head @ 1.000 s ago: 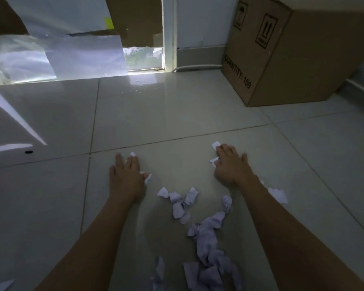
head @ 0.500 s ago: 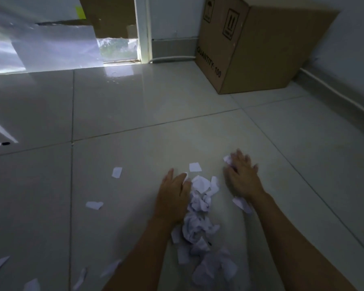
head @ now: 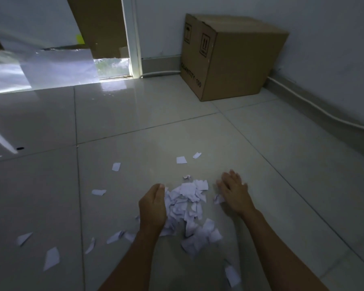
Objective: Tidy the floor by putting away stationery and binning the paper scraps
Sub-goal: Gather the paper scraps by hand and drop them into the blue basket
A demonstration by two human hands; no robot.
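Note:
A heap of white torn paper scraps [head: 188, 208] lies on the tiled floor between my hands. My left hand [head: 153, 206] stands on its edge against the heap's left side, fingers straight and cupping the scraps. To the heap's right, my right hand [head: 233, 191] lies palm down on the floor with straight fingers, touching a scrap [head: 218, 199] at its inner edge. Loose scraps lie apart: several to the left [head: 98, 192] [head: 51, 258] and two beyond the heap [head: 181, 160].
A closed cardboard box [head: 231, 57] stands in the far right corner against the wall. A skirting with a white cable [head: 324, 114] runs along the right wall. A small black object [head: 20, 148] lies on the floor at far left. Plastic sheeting [head: 40, 68] hangs at the back left.
Both hands have swept inward, gathering the spread scraps into one heap. The left hand turned from flat onto its edge. The view has shifted, leaving several scraps behind on the left.

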